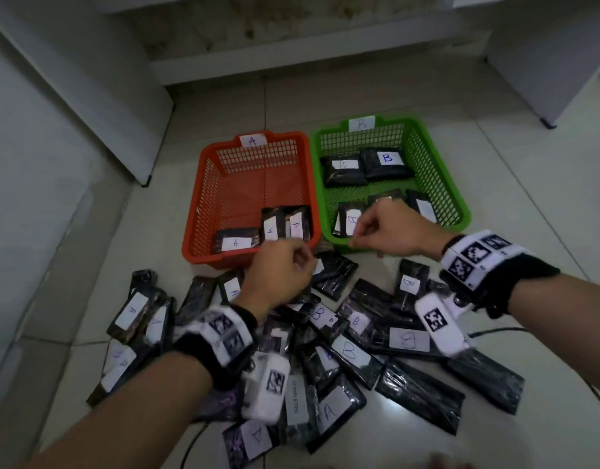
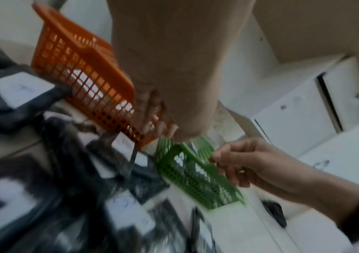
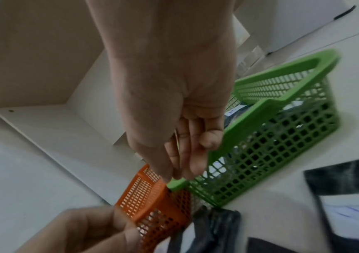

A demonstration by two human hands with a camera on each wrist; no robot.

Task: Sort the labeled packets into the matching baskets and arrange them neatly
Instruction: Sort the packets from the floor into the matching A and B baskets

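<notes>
Hovering loosely curled and holding nothing, left hand by the orange basket rim, right hand over the green basket edge, above unsorted packets heaped overlapping on the floor, risked grabbing two together or misreading a blurred label.

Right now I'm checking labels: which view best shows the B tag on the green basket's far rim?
The head view: the B tag faces the camera on the green basket. The left wrist view shows only a blurred corner of that basket; the right wrist view shows its mesh wall and rim, no tag.
</notes>
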